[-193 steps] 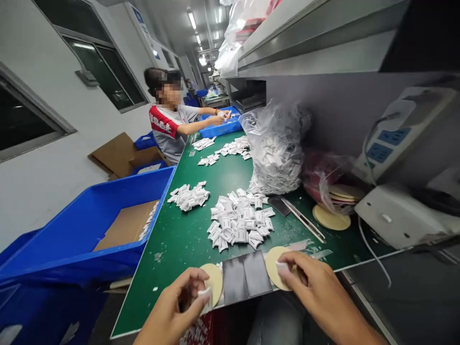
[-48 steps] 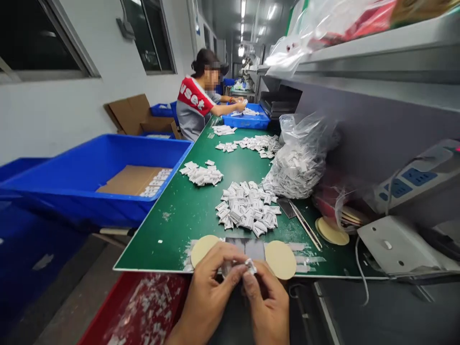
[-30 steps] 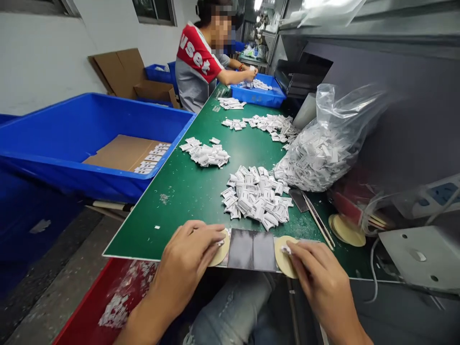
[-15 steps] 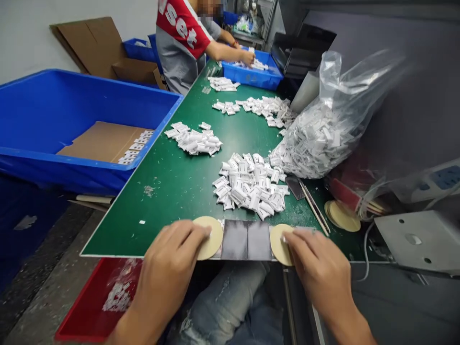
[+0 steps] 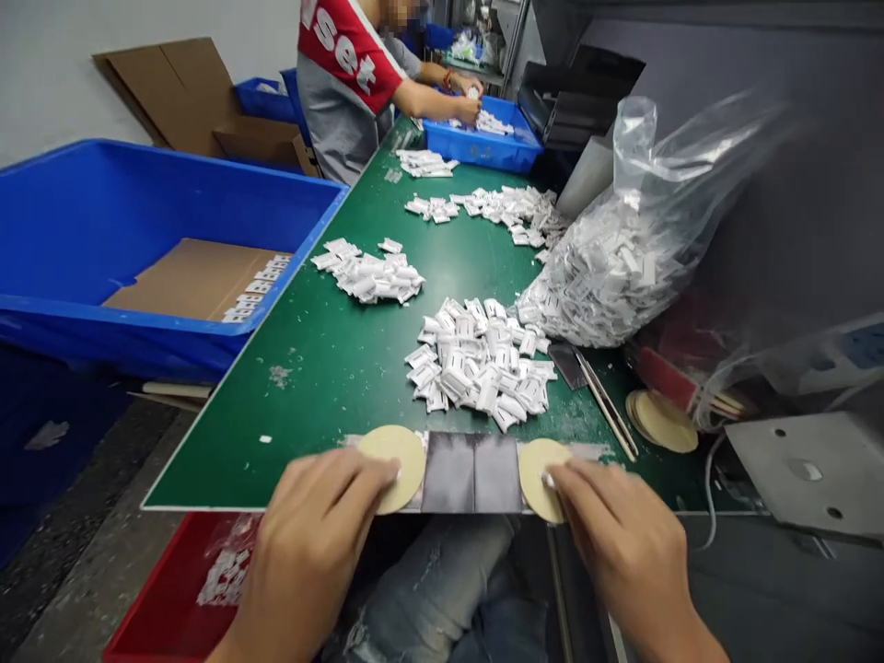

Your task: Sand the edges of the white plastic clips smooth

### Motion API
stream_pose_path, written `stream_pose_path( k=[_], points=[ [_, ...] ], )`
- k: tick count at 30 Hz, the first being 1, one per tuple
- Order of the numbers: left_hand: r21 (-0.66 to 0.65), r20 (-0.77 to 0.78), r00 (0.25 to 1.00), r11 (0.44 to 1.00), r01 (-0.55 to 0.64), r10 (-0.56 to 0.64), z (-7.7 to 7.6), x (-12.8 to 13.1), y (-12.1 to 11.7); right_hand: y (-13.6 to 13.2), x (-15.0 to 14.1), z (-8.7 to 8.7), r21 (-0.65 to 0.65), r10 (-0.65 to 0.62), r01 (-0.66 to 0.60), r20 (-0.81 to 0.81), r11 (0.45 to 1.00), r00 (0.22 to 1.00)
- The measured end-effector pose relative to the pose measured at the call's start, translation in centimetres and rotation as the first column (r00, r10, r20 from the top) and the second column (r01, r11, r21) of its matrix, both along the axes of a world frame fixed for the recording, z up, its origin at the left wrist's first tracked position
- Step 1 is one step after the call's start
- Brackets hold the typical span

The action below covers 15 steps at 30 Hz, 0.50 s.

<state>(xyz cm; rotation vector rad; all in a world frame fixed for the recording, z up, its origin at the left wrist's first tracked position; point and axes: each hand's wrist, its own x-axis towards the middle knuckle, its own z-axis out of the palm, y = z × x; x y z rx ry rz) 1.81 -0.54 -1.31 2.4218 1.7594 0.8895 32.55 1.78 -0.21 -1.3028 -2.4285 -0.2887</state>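
Note:
My left hand (image 5: 324,520) is closed in a pinch on a small white plastic piece (image 5: 397,473), mostly hidden by the fingers. It rests over a round yellow disc (image 5: 404,442), which looks like sandpaper. On the right, my right hand (image 5: 618,529) pinches another small white piece (image 5: 549,478) against a second yellow disc (image 5: 539,453). Two dark grey rectangular sheets (image 5: 450,471) lie side by side between the discs along the table's front edge. Just beyond them spreads a pile of white plastic pieces (image 5: 476,359).
Tweezers (image 5: 606,405) and spare yellow discs (image 5: 663,422) lie at right, by a metal plate (image 5: 808,470). A clear bag of white pieces (image 5: 614,267) leans behind. Blue bin (image 5: 172,166) stands left, red bin (image 5: 158,589) below. A co-worker (image 5: 345,92) handles pieces over a blue tray (image 5: 476,147).
The view has shifted slightly, so the table edge sits lower. Both my hands keep their pinches at the discs. The co-worker's hands have come together above the blue tray.

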Motion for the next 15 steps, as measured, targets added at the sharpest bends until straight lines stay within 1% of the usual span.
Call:
stream_pose_path(
  k=[2,6,9,11,12,13,14,15],
  points=[
    [0.003,-0.011,1.0,1.0,-0.022,0.022,0.0,0.2,0.2,-0.1,0.0,0.0,-0.015,-0.01,0.01,-0.015,1.0,1.0],
    [0.006,-0.002,1.0,1.0,0.027,-0.027,0.1,0.6,0.6,0.4,-0.2,0.1,-0.019,0.002,-0.002,-0.017,1.0,1.0],
    [0.013,-0.013,1.0,1.0,-0.006,0.006,0.1,0.2,0.2,0.1,-0.1,0.2,0.012,-0.032,0.032,0.021,0.999,0.999],
    [-0.016,0.011,1.0,1.0,0.005,-0.005,0.0,-0.8,-1.1,-1.6,0.5,0.2,0.032,-0.015,0.014,0.018,0.999,1.0],
    [-0.052,0.045,0.998,0.998,0.041,-0.039,0.0,-1.4,-1.9,-2.7,0.9,0.3,0.013,0.028,-0.028,0.006,1.0,1.0],
    [-0.112,0.09,0.992,0.988,0.104,-0.094,0.0,-2.0,-2.8,-3.9,1.2,0.3,-0.02,0.081,-0.081,0.0,0.996,0.997],
    [-0.167,0.143,0.982,0.975,0.145,-0.122,0.1,-2.5,-3.6,-5.0,1.4,0.3,-0.056,0.068,-0.071,-0.057,0.996,0.996],
    [-0.207,0.197,0.972,0.964,0.169,-0.128,0.2,-2.7,-4.1,-5.7,1.5,0.4,-0.091,0.004,-0.018,-0.152,0.996,0.988]
  ],
)
